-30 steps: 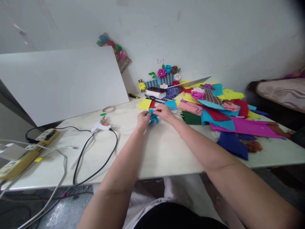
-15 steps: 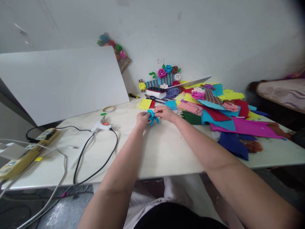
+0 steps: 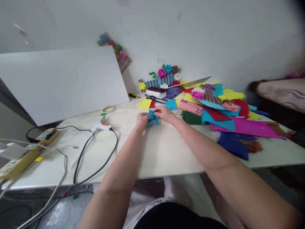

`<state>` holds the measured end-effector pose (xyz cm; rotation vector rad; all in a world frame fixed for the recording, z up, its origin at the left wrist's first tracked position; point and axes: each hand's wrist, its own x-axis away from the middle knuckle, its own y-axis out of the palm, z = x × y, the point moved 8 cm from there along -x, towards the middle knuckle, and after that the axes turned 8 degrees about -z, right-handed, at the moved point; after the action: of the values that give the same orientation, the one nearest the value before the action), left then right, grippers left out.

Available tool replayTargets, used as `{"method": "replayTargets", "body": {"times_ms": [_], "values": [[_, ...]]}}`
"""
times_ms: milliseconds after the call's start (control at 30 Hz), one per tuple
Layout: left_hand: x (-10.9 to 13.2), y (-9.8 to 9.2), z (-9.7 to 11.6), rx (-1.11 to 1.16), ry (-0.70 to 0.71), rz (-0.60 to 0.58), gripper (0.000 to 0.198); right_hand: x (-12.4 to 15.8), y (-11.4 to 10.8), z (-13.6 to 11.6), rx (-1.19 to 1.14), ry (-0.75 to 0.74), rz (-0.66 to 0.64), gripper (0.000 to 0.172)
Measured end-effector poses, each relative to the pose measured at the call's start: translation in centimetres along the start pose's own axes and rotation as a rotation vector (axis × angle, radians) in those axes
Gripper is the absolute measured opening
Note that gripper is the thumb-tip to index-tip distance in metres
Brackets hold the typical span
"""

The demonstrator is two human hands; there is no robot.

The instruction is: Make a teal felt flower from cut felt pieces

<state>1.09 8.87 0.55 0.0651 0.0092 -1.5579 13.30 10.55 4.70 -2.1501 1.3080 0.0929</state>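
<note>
Both my hands meet over the middle of the pale table [image 3: 162, 152]. Between them is a small blue felt flower [image 3: 152, 118] with several thin petals. My left hand [image 3: 142, 120] grips it from the left, fingers curled round its base. My right hand [image 3: 165, 113] pinches its top edge from the right with thumb and fingertips. The flower is held just above the table top.
A heap of coloured felt sheets [image 3: 221, 111] and finished felt flowers [image 3: 164, 74] fills the back right. A white glue gun [image 3: 101, 126] with a black cord, a tape roll [image 3: 109, 109], a yellow power strip [image 3: 26, 152] and a leaning white board [image 3: 62, 82] are on the left.
The blue flower has been turned slightly between my fingers, and its petals now spread differently. Both hands stay in almost the same place.
</note>
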Motion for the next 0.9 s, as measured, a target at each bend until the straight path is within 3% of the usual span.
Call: {"method": "replayTargets", "body": {"times_ms": [233, 567, 900], "values": [[-0.4, -0.3, -0.1, -0.083, -0.006, 0.041, 0.022, 0.2, 0.3, -1.5, 0.148, -0.152, -0.072, 0.028], [-0.5, -0.1, -0.1, -0.154, -0.005, -0.009, 0.023, 0.2, 0.3, -1.6, 0.334, -0.221, -0.121, 0.023], [-1.0, 0.0, -0.5, -0.222, 0.016, -0.052, 0.026, 0.5, 0.3, -2.1, 0.348, -0.283, -0.140, 0.023]]}}
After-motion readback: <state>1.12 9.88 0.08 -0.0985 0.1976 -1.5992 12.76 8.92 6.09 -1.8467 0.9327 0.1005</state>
